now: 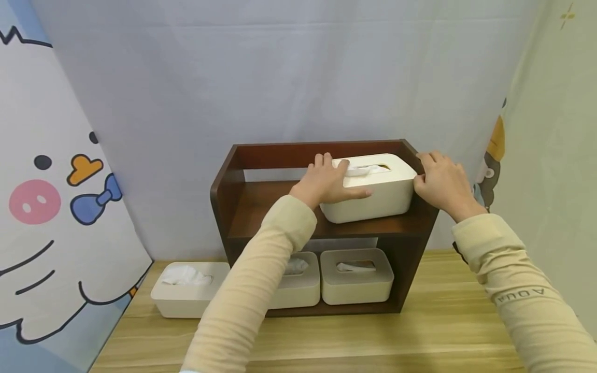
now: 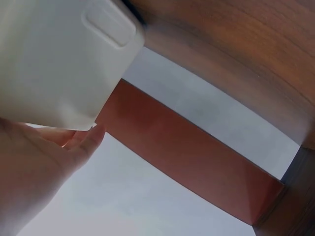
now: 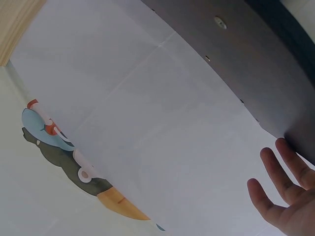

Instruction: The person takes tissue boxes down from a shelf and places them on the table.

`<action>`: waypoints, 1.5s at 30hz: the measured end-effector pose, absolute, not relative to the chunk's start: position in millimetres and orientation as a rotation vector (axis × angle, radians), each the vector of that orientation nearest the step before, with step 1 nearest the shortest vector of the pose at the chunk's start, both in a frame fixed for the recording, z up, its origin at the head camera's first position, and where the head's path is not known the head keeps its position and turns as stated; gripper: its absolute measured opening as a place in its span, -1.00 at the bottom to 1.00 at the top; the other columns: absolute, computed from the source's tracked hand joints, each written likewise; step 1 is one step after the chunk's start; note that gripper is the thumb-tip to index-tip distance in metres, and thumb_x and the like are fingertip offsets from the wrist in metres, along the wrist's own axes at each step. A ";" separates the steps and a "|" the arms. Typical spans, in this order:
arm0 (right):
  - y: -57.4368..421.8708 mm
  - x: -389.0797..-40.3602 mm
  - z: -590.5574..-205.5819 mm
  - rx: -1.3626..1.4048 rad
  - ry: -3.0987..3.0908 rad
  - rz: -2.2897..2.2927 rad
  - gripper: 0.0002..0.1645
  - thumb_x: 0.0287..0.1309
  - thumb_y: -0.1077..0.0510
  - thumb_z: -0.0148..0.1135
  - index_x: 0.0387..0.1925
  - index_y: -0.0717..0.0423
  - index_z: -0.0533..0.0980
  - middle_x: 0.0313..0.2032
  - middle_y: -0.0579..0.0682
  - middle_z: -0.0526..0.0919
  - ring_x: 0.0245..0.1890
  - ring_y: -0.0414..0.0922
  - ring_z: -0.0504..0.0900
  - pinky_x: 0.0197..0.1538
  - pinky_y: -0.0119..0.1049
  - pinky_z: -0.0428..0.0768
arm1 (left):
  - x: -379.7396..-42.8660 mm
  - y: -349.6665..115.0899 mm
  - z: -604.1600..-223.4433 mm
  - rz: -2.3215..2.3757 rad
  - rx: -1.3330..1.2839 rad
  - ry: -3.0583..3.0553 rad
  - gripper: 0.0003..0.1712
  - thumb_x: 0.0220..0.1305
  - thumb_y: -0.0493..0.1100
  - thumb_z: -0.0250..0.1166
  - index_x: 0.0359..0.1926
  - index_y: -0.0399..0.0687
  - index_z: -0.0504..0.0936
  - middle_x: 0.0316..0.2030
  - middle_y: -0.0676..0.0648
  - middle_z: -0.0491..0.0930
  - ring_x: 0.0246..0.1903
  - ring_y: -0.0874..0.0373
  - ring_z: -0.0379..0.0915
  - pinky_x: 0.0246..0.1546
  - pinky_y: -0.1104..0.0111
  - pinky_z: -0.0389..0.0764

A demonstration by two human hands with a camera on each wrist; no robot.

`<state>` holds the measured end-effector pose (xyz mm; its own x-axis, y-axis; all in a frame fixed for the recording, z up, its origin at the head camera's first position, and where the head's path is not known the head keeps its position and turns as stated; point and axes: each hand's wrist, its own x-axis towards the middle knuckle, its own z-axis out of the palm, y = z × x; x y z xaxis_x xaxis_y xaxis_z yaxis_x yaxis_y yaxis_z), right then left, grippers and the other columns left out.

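A cream tissue box (image 1: pixel 373 202) with a white tissue in its slot sits at an angle on the upper level of a dark brown wooden shelf (image 1: pixel 254 207), against its right side. My left hand (image 1: pixel 322 181) grips the box's left end, fingers over the top and thumb along the front edge; in the left wrist view the thumb touches the box's edge. At the shelf's right side panel, my right hand (image 1: pixel 443 181) holds the upper edge, its thumb close to the box. Three of its fingers (image 3: pixel 278 177) show beside the panel's outer face in the right wrist view.
Two similar tissue boxes, a middle one (image 1: pixel 298 295) and a right one (image 1: pixel 356 287), stand on the shelf's lower level. Another tissue box (image 1: pixel 177 305) is on the wood-grain table (image 1: pixel 326 344) left of the shelf. Behind hangs a pale cloth (image 1: pixel 298 77).
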<state>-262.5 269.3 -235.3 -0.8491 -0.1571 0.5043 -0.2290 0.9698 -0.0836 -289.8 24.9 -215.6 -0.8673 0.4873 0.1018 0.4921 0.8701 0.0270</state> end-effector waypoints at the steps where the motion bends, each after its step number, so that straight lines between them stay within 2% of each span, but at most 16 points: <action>1: 269.1 -262.4 -234.9 0.272 -2.606 0.191 -0.44 0.07 0.21 -0.18 0.13 0.33 0.33 0.03 0.35 0.41 -0.12 0.29 0.40 -0.25 0.15 0.33 | -289.5 24.1 -214.6 -0.068 -0.776 -2.951 0.06 -0.02 0.59 -0.09 0.37 0.08 0.07 0.16 -0.23 0.20 0.17 -0.06 0.06 0.14 0.14 0.27; 8: 267.5 -261.8 -234.7 0.267 -2.612 0.192 -0.45 0.08 0.19 -0.15 0.13 0.34 0.33 0.02 0.35 0.41 -0.10 0.30 0.40 -0.21 0.18 0.34 | -286.6 18.3 -207.2 0.001 -0.781 -2.976 0.08 -0.08 0.61 -0.06 0.35 0.09 0.11 0.13 -0.18 0.24 0.15 -0.05 0.09 0.13 0.16 0.27; 13: 267.2 -261.3 -233.8 0.269 -2.622 0.203 -0.45 0.09 0.20 -0.16 0.13 0.34 0.32 0.03 0.36 0.40 -0.11 0.30 0.40 -0.23 0.16 0.34 | -287.2 19.5 -207.2 -0.058 -0.833 -2.977 0.01 -0.04 0.56 -0.01 0.35 0.16 0.11 0.15 -0.17 0.25 0.12 -0.06 0.13 0.12 0.14 0.28; 20: 268.0 -261.4 -233.8 0.267 -2.621 0.189 -0.45 0.08 0.20 -0.14 0.13 0.33 0.33 0.02 0.35 0.41 -0.11 0.29 0.41 -0.24 0.16 0.35 | -292.5 29.9 -211.3 -0.157 -0.857 -2.998 0.01 -0.06 0.54 0.05 0.36 0.21 0.07 0.26 -0.16 0.19 0.20 -0.14 0.10 0.13 -0.02 0.23; 24: 268.8 -261.1 -234.6 0.267 -2.626 0.192 -0.45 0.09 0.20 -0.13 0.13 0.33 0.33 0.01 0.36 0.41 -0.12 0.30 0.42 -0.25 0.16 0.35 | -295.1 34.7 -214.9 -0.194 -0.837 -2.995 0.04 -0.10 0.54 0.08 0.36 0.23 0.07 0.26 -0.16 0.17 0.21 -0.15 0.09 0.14 -0.08 0.20; 34: 268.6 -262.5 -234.9 0.262 -2.631 0.188 -0.45 0.09 0.19 -0.14 0.14 0.33 0.32 0.00 0.36 0.41 -0.11 0.31 0.41 -0.25 0.17 0.35 | -297.7 32.2 -218.4 -0.153 -0.829 -2.907 0.06 -0.18 0.62 0.04 0.33 0.26 0.16 0.18 -0.10 0.30 0.08 -0.12 0.20 -0.02 -0.03 0.33; 45: 268.5 -264.6 -233.5 0.269 -2.635 0.203 -0.45 0.09 0.19 -0.14 0.14 0.33 0.32 0.03 0.36 0.40 -0.07 0.31 0.40 -0.23 0.18 0.35 | -296.4 27.1 -214.1 -0.147 -0.827 -2.873 0.04 -0.19 0.62 0.06 0.29 0.23 0.25 0.10 -0.05 0.39 -0.04 -0.05 0.24 -0.14 0.04 0.37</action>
<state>-264.6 268.5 -233.5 -0.8652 -0.1534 0.4774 -0.2249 0.9697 -0.0959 -296.4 27.1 -214.1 -0.8371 0.5203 0.1690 0.5349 0.8433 0.0531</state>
